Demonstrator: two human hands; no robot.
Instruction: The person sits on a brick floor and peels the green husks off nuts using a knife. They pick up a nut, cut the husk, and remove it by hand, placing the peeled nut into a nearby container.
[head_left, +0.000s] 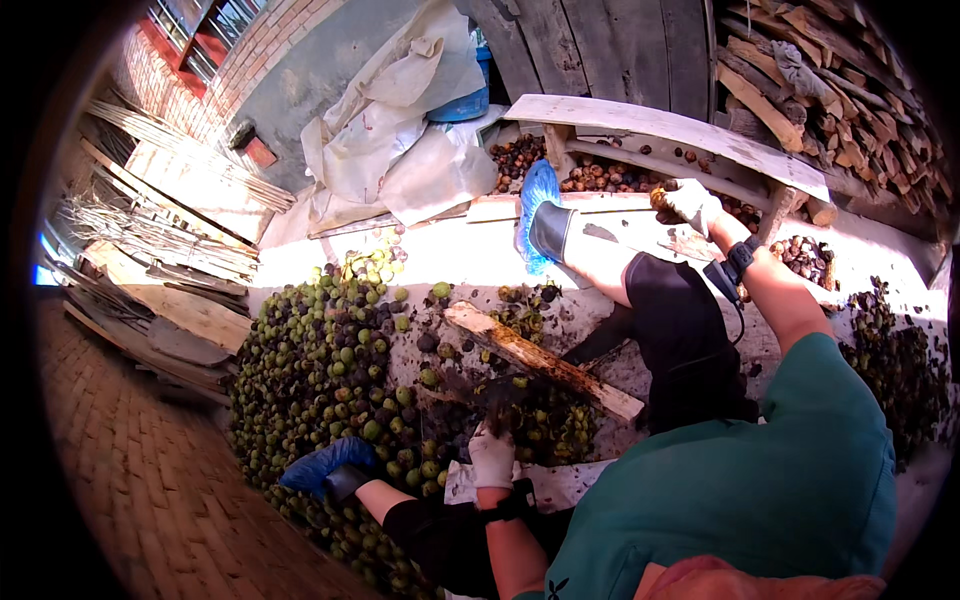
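Observation:
My right hand (694, 206), in a white glove, reaches out near the low wooden bench (660, 129). At its dark-stained fingertips is a brown and orange nut (661, 201), apparently a walnut. My left hand (492, 459), also gloved in white, is low between my legs, beside dark husk pieces (559, 427). Its fingers are dark and blurred, so whether they hold anything is unclear. A rough split log (544, 361) lies in front of me. Left of it spreads a large heap of green and blackened walnuts in husks (322, 360); my left foot, in a blue shoe cover (330, 463), rests among them.
Brown husked walnuts (611, 178) lie under and behind the bench. My other shoe cover (538, 217) is beside a low board (495, 208). Plastic sheeting (405, 142) and a blue bucket (461, 105) stand behind. Firewood (832, 97) is stacked at right, above dark husks (892, 367).

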